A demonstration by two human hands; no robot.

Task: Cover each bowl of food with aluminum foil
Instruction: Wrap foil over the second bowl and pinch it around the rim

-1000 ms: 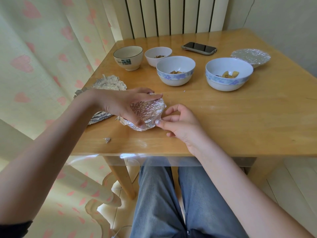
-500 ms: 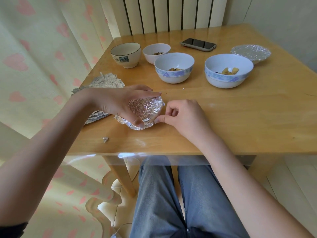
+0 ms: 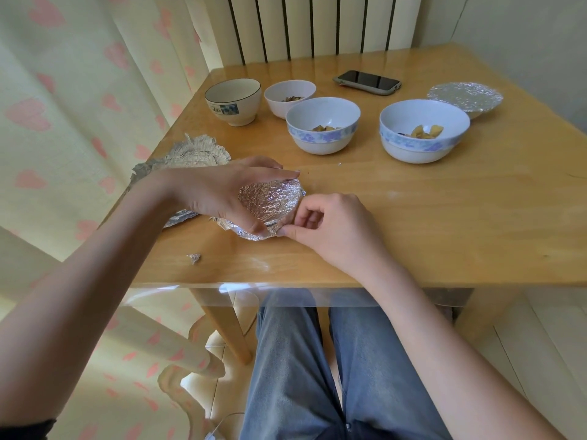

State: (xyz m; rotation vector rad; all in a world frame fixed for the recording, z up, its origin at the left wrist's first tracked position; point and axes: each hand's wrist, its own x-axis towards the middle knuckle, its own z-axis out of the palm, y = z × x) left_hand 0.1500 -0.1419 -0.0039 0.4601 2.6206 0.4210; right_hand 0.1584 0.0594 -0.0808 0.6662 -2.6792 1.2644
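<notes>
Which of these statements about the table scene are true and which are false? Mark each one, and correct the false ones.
1. The left hand grips the foil-covered bowl. True.
2. The phone lies screen up at the far side of the table. True.
3. All the bowls are covered. False: four stand open, among them the two blue-patterned bowls.
4. The right hand holds a spoon. False: its fingers pinch the foil's edge.
5. A small foil scrap lies near the table's front edge. True.
</notes>
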